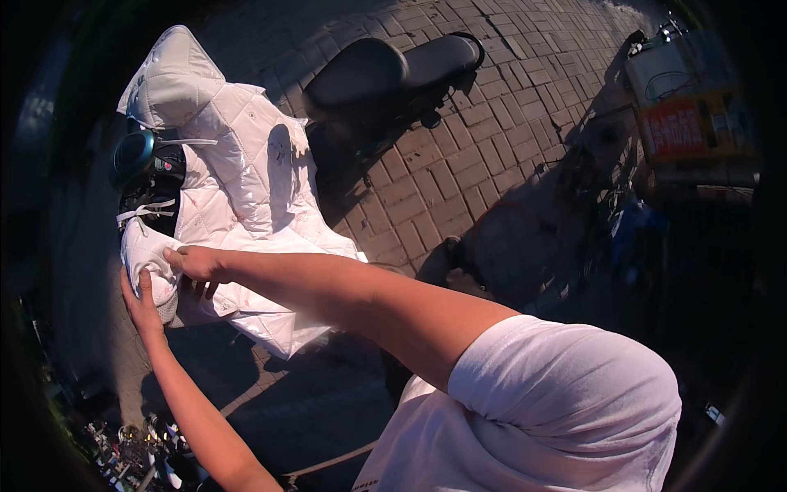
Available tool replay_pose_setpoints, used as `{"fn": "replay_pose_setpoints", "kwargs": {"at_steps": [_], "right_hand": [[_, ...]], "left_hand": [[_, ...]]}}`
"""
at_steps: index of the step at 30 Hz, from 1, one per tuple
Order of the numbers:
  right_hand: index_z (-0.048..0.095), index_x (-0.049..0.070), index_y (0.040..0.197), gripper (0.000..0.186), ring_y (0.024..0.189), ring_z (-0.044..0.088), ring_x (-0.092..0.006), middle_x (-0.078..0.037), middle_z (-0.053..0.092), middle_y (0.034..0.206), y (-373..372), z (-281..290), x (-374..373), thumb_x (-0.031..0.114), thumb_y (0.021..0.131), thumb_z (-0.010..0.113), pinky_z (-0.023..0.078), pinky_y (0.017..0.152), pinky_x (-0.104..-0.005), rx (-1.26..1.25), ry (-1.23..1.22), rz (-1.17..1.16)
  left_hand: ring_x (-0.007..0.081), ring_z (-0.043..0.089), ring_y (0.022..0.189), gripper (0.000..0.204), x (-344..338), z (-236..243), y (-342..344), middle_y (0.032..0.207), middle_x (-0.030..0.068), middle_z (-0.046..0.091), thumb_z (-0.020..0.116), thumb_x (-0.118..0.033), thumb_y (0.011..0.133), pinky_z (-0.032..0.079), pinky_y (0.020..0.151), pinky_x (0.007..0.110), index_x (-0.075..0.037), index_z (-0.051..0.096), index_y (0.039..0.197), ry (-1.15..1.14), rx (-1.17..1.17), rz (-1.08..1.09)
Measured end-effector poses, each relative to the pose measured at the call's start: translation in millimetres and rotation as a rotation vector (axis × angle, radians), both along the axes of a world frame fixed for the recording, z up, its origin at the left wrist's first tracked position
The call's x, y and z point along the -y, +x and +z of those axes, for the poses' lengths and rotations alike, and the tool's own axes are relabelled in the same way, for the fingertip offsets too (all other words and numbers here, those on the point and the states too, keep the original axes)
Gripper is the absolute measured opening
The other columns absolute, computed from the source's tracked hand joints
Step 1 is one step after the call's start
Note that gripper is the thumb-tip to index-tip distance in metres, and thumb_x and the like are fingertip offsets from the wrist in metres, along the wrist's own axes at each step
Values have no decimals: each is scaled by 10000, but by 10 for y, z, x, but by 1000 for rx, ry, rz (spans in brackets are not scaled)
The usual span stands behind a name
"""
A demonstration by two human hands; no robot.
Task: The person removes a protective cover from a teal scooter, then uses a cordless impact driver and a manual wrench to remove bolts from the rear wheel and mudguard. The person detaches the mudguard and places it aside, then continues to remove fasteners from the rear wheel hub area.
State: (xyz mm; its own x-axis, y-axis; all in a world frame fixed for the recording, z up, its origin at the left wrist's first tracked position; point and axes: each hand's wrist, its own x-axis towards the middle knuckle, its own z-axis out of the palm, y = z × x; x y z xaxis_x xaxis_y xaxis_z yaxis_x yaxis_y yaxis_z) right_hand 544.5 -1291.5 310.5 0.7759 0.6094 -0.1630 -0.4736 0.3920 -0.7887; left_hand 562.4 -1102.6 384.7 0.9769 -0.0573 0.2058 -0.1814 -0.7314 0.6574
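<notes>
A white quilted scooter apron (238, 172) with a faint pattern drapes over the front of a scooter at the left. Its near end forms a padded, mitt-like cover (152, 250) beside the dark handlebar area. My left hand (145, 307) grips this cover from its outer side, thumb and fingers closed about it. On the inner side, my right hand (197, 264) pinches its edge with the thumb on top; the other fingers curl below, partly hidden. White tie straps (146, 211) are knotted just beyond the cover. A round teal-rimmed display (134, 156) sits between the apron's two ends.
The scooter's black seat (361, 74) stands beyond the apron, over sunlit brick paving (492, 107). A vehicle carrying a red and yellow panel (676, 135) is at the far right. Several parked bikes (147, 455) show at the lower left.
</notes>
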Motion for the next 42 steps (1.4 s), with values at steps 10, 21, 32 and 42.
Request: {"fn": "replay_pose_setpoints", "kwargs": {"at_steps": [10,21,32,42], "right_hand": [[533,24,1172,472,717,631,-216,-133,640,969,-3324,-2673,2866,440,952,489,492,593,-339,-808,-651,-329],[585,71,1098,338,769,625,-256,-121,634,932,-7250,-2852,5109,353,915,543,500,648,-433,-1384,-891,-684],[559,54,1096,349,794,627,-233,-100,627,952,-5929,-2379,4869,350,913,555,514,644,-388,-1161,-897,-428],[571,50,1085,302,730,610,-129,-47,613,875,-4447,-2545,5068,317,947,537,469,569,-274,-815,-825,-498]], "left_hand": [[376,410,1288,973,485,51,56,1389,276,409,679,-521,680,312,1066,398,34,333,1401,648,-126,442],[404,487,1206,913,458,8,71,1281,327,488,689,-435,609,370,1012,391,149,433,1262,730,-236,478],[407,591,1045,741,1039,73,-278,1115,291,603,662,-464,613,470,882,443,81,558,1104,947,-259,608],[248,451,1240,657,508,-780,-2111,1314,153,502,676,-379,848,322,1052,375,29,442,1308,-324,-1,767]]}}
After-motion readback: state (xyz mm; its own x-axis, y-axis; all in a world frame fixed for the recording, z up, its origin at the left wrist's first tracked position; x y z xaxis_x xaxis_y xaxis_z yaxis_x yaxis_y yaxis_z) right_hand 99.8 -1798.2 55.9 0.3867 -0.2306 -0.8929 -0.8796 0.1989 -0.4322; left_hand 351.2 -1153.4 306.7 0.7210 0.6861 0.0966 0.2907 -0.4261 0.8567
